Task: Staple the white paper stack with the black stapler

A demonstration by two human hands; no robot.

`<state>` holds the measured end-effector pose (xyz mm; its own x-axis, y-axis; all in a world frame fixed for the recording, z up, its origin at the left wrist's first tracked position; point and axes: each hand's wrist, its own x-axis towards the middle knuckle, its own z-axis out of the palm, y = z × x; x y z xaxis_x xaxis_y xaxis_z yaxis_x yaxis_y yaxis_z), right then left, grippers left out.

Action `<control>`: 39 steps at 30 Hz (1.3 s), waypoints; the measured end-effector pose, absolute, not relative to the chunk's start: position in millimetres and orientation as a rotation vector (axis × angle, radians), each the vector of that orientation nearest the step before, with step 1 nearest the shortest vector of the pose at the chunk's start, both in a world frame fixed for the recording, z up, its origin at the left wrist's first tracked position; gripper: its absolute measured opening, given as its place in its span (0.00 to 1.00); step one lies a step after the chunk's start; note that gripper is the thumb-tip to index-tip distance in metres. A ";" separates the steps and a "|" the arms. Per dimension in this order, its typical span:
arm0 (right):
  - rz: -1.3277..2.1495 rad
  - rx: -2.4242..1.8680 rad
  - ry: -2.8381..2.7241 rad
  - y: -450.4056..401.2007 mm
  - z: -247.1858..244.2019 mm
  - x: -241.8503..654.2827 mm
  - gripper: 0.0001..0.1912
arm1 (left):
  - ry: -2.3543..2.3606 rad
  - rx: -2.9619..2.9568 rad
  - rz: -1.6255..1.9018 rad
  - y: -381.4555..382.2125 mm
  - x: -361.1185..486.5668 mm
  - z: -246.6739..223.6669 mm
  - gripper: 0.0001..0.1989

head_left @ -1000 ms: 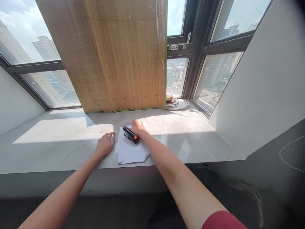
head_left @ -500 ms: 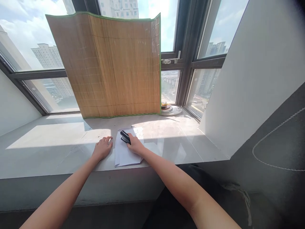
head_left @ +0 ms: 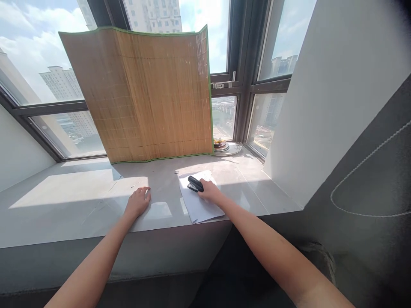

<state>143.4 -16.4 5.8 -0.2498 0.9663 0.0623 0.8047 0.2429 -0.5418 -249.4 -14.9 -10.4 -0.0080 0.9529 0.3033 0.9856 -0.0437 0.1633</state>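
Observation:
A black stapler [head_left: 195,184] is gripped in my right hand [head_left: 209,191], its front end pointing up and to the left. Under it lies white paper [head_left: 202,208] on the windowsill, partly covered by my hand and wrist. My left hand [head_left: 138,202] rests on the sill to the left of the paper, apart from it, with its fingers stretched out and holding nothing.
The pale sill [head_left: 93,214] has a front edge just below my hands. A bamboo mat [head_left: 154,98] with green edging leans against the window. Several stacked plates [head_left: 221,146] stand in the right corner. A white beaded cord [head_left: 340,205] hangs at the right.
My right hand has moved to the right with the stapler, and the paper has shifted and turned along with it. My left hand stays on the sill. The view has shifted slightly.

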 end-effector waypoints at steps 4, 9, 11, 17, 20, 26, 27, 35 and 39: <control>0.534 -1.591 -2.132 -15.6 8.5 146.5 0.18 | -1.966 -2.138 -0.795 -18.7 -202.5 -9.9 0.18; 0.465 -1.451 -2.105 -10.8 8.2 156.4 0.20 | -1.895 -2.528 -0.567 -32.2 -97.9 -12.9 0.25; 0.427 -1.488 -2.060 -7.4 8.1 162.9 0.15 | -1.892 -2.536 -0.386 -37.5 -74.1 -14.5 0.28; 0.517 -1.416 -1.880 -1.3 11.2 182.4 0.18 | -1.852 -2.684 -0.141 -34.3 -74.9 -13.5 0.33; 0.575 -1.350 -1.896 -2.0 11.3 187.0 0.18 | -1.805 -2.727 -0.247 -30.7 -78.6 -13.5 0.33; 0.585 -1.375 -1.988 -1.7 5.8 187.0 0.19 | -1.795 -2.694 -0.420 -30.2 -76.2 -14.9 0.29; 0.577 -1.383 -1.999 -1.7 5.1 186.5 0.19 | -1.789 -2.687 -0.426 -29.9 -76.3 -14.9 0.28; 0.628 -1.181 -1.856 0.6 7.5 185.8 0.14 | -1.781 -2.666 -0.426 -26.6 -81.4 -14.8 0.27; 0.617 -1.261 -1.471 3.4 11.4 193.3 0.23 | -1.771 -2.674 -0.462 -27.3 -80.7 -11.8 0.23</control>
